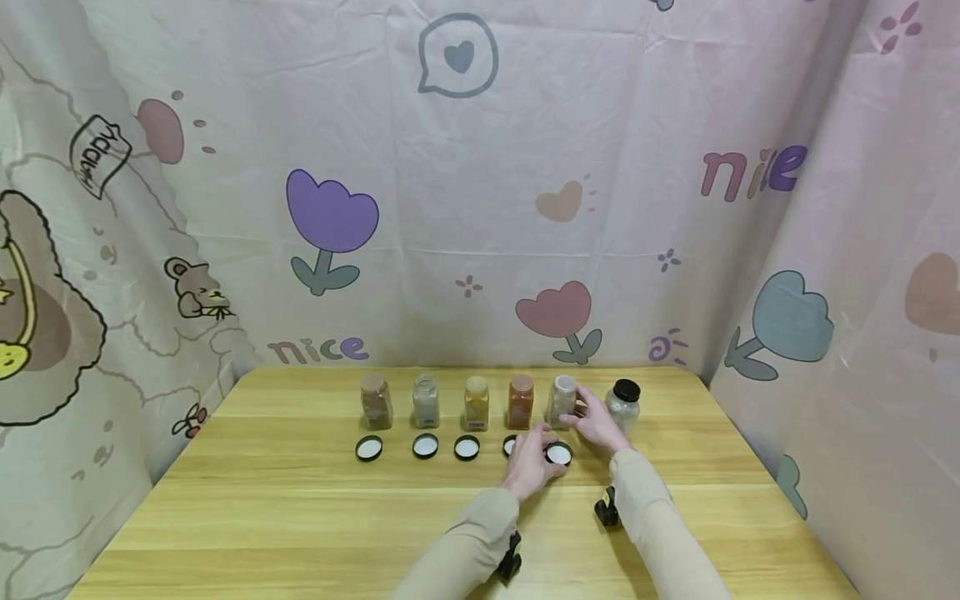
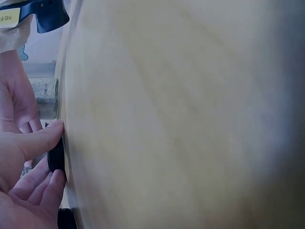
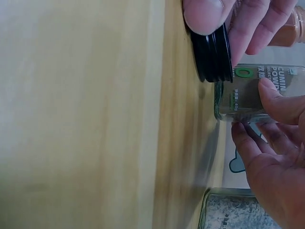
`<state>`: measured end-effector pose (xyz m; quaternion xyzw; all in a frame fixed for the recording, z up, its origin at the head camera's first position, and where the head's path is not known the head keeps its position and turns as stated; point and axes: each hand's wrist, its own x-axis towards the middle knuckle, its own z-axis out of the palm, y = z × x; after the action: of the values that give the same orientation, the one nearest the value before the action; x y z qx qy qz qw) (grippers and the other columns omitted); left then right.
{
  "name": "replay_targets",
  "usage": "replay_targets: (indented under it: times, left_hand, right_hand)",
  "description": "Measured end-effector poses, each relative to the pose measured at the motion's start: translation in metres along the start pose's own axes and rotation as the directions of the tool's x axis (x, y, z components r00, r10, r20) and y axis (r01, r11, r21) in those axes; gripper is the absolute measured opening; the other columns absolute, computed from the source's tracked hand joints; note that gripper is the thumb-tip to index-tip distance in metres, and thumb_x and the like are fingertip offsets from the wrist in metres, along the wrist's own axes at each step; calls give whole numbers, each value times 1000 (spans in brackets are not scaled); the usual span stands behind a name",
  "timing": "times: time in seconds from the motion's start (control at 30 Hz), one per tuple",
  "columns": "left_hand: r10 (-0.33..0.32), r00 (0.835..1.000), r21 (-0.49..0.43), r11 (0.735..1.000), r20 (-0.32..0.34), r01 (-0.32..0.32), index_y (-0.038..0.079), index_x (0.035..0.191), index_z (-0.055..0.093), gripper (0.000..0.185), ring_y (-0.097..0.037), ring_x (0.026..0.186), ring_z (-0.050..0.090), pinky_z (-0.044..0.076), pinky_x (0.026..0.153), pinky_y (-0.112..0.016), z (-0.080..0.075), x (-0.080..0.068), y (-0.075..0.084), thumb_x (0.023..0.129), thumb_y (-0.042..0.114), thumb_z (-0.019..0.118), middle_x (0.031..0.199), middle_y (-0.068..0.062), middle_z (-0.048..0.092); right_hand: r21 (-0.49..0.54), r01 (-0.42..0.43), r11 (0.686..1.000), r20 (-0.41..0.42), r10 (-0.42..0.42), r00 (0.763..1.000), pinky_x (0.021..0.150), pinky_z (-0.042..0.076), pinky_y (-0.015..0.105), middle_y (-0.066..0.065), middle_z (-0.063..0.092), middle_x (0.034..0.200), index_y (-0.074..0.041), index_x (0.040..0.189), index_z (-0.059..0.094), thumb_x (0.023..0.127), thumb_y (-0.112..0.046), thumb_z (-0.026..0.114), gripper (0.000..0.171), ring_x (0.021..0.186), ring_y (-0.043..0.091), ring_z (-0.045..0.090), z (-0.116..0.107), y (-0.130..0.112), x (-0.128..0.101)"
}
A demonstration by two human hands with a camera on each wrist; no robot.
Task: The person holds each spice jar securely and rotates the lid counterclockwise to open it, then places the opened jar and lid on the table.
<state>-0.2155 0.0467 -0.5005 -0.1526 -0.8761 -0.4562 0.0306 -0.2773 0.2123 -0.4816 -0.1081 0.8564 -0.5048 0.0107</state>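
My left hand (image 1: pixel 528 465) is low over the table, pinching a black lid (image 1: pixel 558 454) with a white inside by its rim. In the left wrist view the thumb lies on one side of this lid (image 2: pixel 56 158) and the fingertips on the other. My right hand (image 1: pixel 600 427) holds a glass spice jar (image 1: pixel 560 402) without its lid, standing just behind the black one. Its label (image 3: pixel 250 100) reads cumin powder in the right wrist view, with the thumb across the front and fingers along the side.
Left of the cumin stand lidless jars: orange-red (image 1: pixel 521 403), yellow (image 1: pixel 476 405), pale (image 1: pixel 426 403) and brown (image 1: pixel 377 403). Black lids (image 1: pixel 467 447) lie before them, one partly behind my left hand. A black-capped jar (image 1: pixel 622 403) stands right of my right hand. A printed curtain (image 1: pixel 457 208) hangs behind the table.
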Motion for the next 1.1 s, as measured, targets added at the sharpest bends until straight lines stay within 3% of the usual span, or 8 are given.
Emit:
replay_targets:
  times: [0.4, 0.7, 0.87, 1.1]
  left_hand:
    - [-51, 999, -61, 997, -8, 50, -4, 135, 54, 68, -33, 109, 72, 61, 91, -42, 2, 5, 3, 76, 6, 87, 124, -18, 72]
    - [-38, 999, -96, 995, 10, 39, -5, 136, 52, 67, -33, 105, 73, 63, 87, -39, 1, 3, 0, 78, -1, 84, 126, -22, 69]
    - [-40, 999, -124, 991, 20, 42, -5, 137, 51, 67, -35, 106, 72, 63, 87, -38, -1, 0, -3, 78, -3, 82, 130, -23, 67]
    - [-71, 997, -207, 975, 34, 76, -7, 139, 49, 66, -35, 108, 72, 63, 86, -33, -7, -5, -1, 79, -6, 79, 133, -26, 64]
  right_hand:
    - [15, 1, 1000, 12, -1, 1000, 116, 38, 61, 38, 34, 153, 10, 152, 27, 94, 5, 62, 68, 137, 58, 40, 1, -1, 3]
    - [20, 6, 1000, 37, -7, 999, 117, 39, 58, 40, 34, 152, 13, 153, 21, 96, 6, 58, 68, 138, 54, 41, 1, -1, 2]
    - [24, -20, 1000, 9, 20, 1000, 122, 32, 56, 38, 29, 156, 14, 154, 18, 97, 3, 56, 69, 144, 50, 35, 0, -1, 0]
    - [11, 16, 1000, -25, -16, 1000, 124, 28, 54, 37, 22, 158, 15, 154, 15, 98, 0, 58, 72, 147, 49, 27, -3, -6, -7]
